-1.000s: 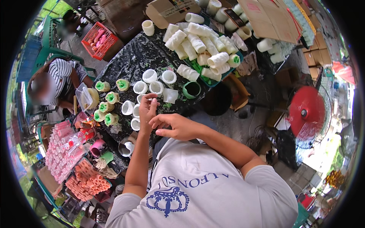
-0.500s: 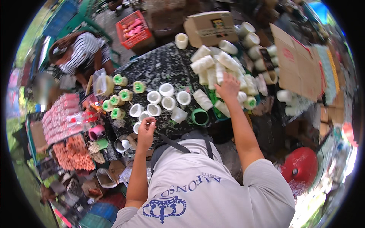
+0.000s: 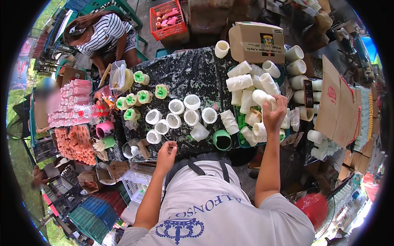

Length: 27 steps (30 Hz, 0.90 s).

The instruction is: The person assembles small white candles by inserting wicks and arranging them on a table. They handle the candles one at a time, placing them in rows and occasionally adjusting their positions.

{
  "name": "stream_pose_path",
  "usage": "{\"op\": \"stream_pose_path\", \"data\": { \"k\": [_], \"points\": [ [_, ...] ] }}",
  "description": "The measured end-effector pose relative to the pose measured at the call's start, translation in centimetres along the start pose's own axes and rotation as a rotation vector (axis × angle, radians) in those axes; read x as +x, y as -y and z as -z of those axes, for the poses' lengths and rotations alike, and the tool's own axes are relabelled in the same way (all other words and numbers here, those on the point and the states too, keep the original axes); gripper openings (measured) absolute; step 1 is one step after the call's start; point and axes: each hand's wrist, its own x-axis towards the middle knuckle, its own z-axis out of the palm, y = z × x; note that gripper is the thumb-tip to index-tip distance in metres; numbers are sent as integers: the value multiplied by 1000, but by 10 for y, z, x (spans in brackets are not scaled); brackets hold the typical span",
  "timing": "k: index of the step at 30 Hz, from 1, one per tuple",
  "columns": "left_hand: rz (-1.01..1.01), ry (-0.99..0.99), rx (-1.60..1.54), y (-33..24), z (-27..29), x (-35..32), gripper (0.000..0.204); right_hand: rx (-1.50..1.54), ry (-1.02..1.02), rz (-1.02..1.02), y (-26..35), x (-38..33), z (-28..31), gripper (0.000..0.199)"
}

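Note:
My right hand (image 3: 275,114) is over the pile at the right of the table, its fingers closed on the end of a white waxy cylinder (image 3: 263,99). More white cylinders (image 3: 240,83), some with rippled sides, lie heaped under and around it in a green-lined tray. My left hand (image 3: 167,156) hovers at the table's near edge, fingers loosely curled and apart, with nothing visible in it. Just beyond it stand several white hollow cups (image 3: 173,120), open ends up. A green cup (image 3: 222,140) and a rippled white cylinder (image 3: 229,121) lie between the cups and the pile.
Cream cylinders with green tops (image 3: 144,96) stand at the left of the black-covered table (image 3: 201,65). Beyond them a person in a striped shirt (image 3: 107,33) bends over. Pink and orange pieces (image 3: 73,143) fill the far left. A cardboard box (image 3: 257,43) and a phone (image 3: 308,93) are at right.
My right hand has closed on a white cylinder at the heap and raised it slightly. My left hand has moved a little right and nearer to me. The head view has shifted.

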Motion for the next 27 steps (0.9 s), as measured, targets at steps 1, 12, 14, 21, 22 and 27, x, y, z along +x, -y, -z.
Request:
{"op": "stream_pose_path", "data": {
  "k": [1, 12, 14, 21, 22, 27],
  "points": [
    [-141, -44, 23, -12, -3, 5, 33, 125, -3, 63, 5, 6, -4, 27],
    [-727, -81, 278, -185, -44, 164, 54, 857, 621, -320, 109, 19, -65, 52],
    [-646, -82, -41, -187, -41, 193, 49, 450, 336, -205, 30, 33, -67, 49],
    [-837, -380, 124, -212, -70, 359, 60, -352, 563, -202, -103, 51, -42, 77],
    [-842, -380, 148, -212, -79, 376, 60, -333, 565, -227, -103, 49, -45, 77],
    [-710, -356, 100, -202, -117, 420, 60, -217, 439, -245, -114, 38, -52, 70]
  ]
}}
